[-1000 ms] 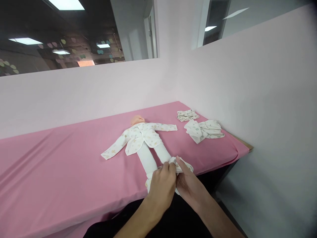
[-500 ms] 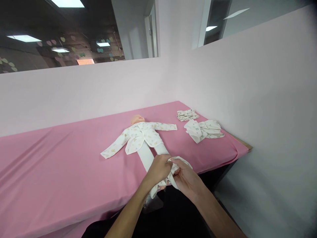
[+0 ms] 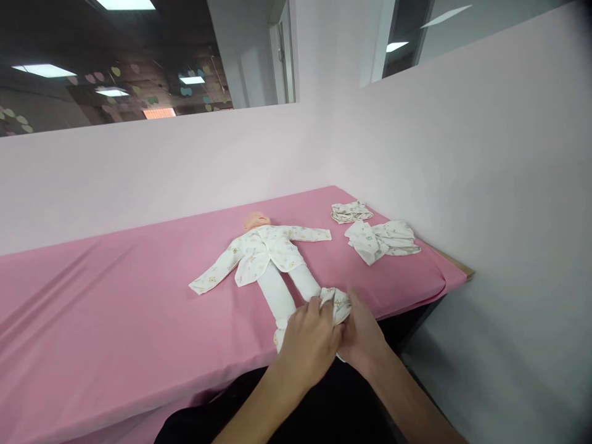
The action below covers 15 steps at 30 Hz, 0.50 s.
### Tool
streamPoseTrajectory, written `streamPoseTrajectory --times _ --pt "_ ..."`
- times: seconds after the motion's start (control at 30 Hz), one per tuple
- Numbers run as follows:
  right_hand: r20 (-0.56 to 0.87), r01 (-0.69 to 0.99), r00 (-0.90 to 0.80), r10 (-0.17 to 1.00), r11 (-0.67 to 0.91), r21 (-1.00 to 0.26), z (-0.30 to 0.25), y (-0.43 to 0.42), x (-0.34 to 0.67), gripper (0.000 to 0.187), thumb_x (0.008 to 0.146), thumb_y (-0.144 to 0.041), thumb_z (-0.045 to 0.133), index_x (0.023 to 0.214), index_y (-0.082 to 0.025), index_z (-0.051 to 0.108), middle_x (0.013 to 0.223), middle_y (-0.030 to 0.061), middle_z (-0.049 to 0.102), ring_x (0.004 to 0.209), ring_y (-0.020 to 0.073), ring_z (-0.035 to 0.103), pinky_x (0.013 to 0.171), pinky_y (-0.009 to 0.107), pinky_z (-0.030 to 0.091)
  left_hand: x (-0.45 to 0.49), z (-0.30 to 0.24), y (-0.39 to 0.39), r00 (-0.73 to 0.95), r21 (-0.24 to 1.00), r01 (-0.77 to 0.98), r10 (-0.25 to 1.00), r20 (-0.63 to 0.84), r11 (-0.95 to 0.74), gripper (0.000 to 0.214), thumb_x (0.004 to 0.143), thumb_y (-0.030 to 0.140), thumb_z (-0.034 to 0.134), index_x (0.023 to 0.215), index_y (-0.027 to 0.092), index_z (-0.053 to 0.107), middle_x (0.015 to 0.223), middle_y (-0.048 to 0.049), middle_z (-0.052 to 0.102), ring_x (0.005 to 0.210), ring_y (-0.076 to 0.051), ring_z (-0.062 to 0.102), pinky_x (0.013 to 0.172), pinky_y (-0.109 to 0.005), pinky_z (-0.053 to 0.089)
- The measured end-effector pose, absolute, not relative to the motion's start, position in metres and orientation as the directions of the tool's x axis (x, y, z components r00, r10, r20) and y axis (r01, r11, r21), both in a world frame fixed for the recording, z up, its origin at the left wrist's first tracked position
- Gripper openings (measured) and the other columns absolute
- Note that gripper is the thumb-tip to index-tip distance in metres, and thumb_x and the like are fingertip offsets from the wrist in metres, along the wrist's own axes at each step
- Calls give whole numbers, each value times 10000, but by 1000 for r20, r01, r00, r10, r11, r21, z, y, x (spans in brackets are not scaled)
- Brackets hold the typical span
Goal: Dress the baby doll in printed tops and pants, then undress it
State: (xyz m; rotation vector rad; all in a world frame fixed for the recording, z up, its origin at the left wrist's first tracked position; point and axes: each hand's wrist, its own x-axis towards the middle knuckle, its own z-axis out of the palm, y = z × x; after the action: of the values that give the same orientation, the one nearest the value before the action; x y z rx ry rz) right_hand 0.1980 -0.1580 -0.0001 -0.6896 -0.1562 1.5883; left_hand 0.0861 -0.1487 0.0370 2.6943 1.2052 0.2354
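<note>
A baby doll (image 3: 266, 246) lies on its back on the pink table cover (image 3: 115, 308), head away from me, in a white printed jacket with sleeves spread. Its white legs point at me. My left hand (image 3: 308, 342) and my right hand (image 3: 363, 333) are side by side at the doll's right foot near the table's front edge. Both are closed on a bunched piece of white printed clothing (image 3: 338, 302) gathered around that foot. The foot itself is hidden by the cloth and my fingers.
Two more pieces of printed baby clothing lie at the far right of the table: a crumpled one (image 3: 382, 239) and a small folded one (image 3: 350, 211). Pale pink partition walls (image 3: 462, 154) close the table at the back and right.
My hands dipped below the table edge with the cloth, then came back up and pushed it further onto the doll's leg. The doll has not shifted.
</note>
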Motion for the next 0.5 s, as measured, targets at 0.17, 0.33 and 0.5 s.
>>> streamPoseTrajectory --times 0.17,0.33,0.5 --pt "-372 -882 -115 921 -267 -389 -5 -158 205 343 809 -552 555 868 -226 642 709 19 658 721 216 631 620 327 499 105 32 -155 684 -73 729 730 13 -681 348 716 8 540 1053 88 572 932 -139 589 850 -288 604 685 -366 490" --pt "-368 -902 -91 925 -233 -362 -2 -160 204 244 799 -463 593 761 -223 607 675 -15 616 642 169 580 643 311 491 112 36 -152 675 -99 735 737 30 -670 274 772 13 547 1027 106 585 865 -132 612 836 -261 622 653 -320 485" --pt "-343 -895 -47 938 -192 -402 3 -162 202 208 781 -407 642 711 -217 594 672 -7 619 681 179 599 640 299 493 114 40 -150 723 -162 676 690 -48 -719 329 700 -7 592 1019 72 599 842 -134 625 795 -258 619 630 -321 478"
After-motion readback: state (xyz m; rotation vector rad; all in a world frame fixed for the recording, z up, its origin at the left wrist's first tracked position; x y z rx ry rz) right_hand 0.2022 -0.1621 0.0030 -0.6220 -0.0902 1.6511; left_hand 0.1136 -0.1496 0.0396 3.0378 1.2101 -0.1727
